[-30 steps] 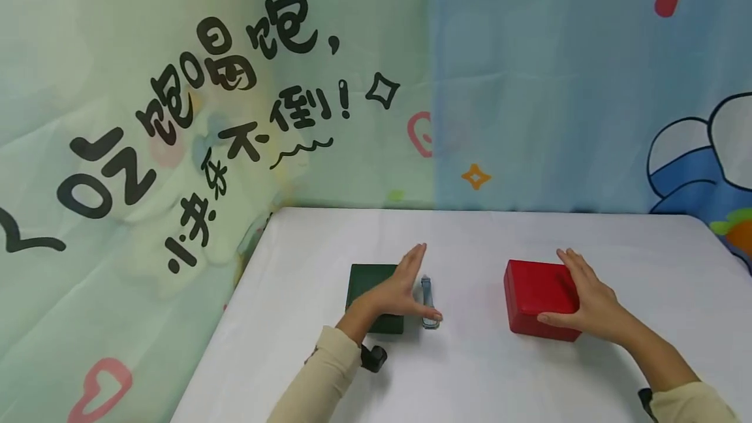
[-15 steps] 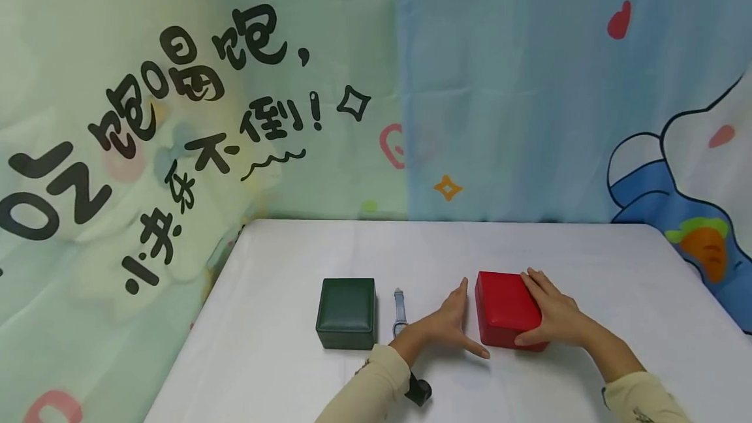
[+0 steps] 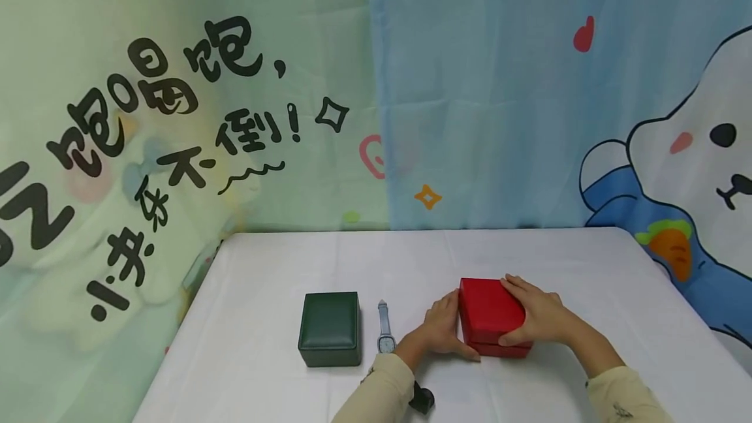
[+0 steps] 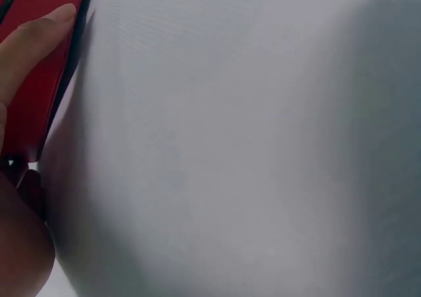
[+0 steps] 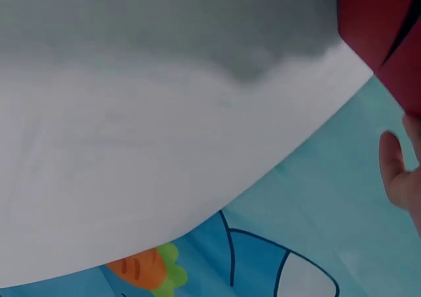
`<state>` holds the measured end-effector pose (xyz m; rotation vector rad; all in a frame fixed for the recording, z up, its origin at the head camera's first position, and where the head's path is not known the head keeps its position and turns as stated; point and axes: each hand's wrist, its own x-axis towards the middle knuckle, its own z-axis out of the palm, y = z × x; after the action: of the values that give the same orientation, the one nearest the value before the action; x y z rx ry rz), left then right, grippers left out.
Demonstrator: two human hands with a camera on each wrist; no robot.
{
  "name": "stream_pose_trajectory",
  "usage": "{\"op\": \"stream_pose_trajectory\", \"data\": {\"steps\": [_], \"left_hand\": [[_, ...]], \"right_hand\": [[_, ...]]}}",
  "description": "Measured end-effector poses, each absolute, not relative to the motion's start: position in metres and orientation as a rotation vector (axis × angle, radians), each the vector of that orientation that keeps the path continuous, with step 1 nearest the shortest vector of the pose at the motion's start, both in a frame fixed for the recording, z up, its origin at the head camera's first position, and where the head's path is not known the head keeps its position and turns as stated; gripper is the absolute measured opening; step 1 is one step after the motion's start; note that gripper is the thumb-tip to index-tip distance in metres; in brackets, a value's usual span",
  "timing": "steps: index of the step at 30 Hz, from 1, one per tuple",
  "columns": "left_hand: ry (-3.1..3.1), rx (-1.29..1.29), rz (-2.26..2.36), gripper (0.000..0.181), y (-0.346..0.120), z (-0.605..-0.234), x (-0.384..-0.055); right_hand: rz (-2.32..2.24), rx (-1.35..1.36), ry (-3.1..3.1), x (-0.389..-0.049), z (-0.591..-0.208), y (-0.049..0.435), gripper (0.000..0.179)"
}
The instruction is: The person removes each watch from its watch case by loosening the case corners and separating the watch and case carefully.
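A red box (image 3: pixel 489 309) stands on the white table, a dark wedge-shaped gap between its two parts showing in the right wrist view. My left hand (image 3: pixel 440 326) holds its left side, with the thumb low at the front; in the left wrist view a fingertip (image 4: pixel 60 14) lies on the red wall. On the opposite side my right hand (image 3: pixel 540 315) grips the box, thumb at the front and fingers over the top right edge. A watch with a pale blue strap (image 3: pixel 384 327) lies left of my left hand, its lower end hidden behind the wrist.
A dark green box (image 3: pixel 330 328), lid down, stands left of the watch. A white cloth covers the table (image 3: pixel 264 279). Behind it hangs a printed curtain (image 3: pixel 482 116). A black device (image 3: pixel 422 399) is worn under my left wrist.
My left hand has moved right, from over the green box and watch to the red box's left side. My right hand stays at the red box. The head view has shifted.
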<state>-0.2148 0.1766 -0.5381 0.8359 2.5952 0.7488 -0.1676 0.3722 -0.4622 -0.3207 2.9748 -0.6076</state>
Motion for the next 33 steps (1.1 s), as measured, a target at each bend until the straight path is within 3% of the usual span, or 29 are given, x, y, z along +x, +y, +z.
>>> {"op": "stream_pose_trajectory", "data": {"steps": [9,22,26,30,33], "left_hand": [[2.586,0.857,0.686,0.104,0.174,-0.533,-0.212],[2.627,0.882,0.641,0.108,0.176,-0.536,-0.214],[2.61,0.862,0.658,0.107,0.178,-0.542,-0.213],[2.585,0.81,0.684,0.106,0.179,-0.544,-0.213],[2.584,0.795,0.696,0.106,0.179,-0.541,-0.215]], "right_hand": [[-0.786,-0.184,2.69,-0.188,-0.44,0.381,0.104],[-1.058,-0.031,2.513,-0.211,-0.426,0.387,0.081],[-1.282,0.248,2.561,-0.23,-0.455,0.394,0.086],[-1.279,0.58,2.769,-0.266,-0.517,0.415,0.104],[-1.271,0.667,2.857,-0.281,-0.543,0.423,0.11]]}}
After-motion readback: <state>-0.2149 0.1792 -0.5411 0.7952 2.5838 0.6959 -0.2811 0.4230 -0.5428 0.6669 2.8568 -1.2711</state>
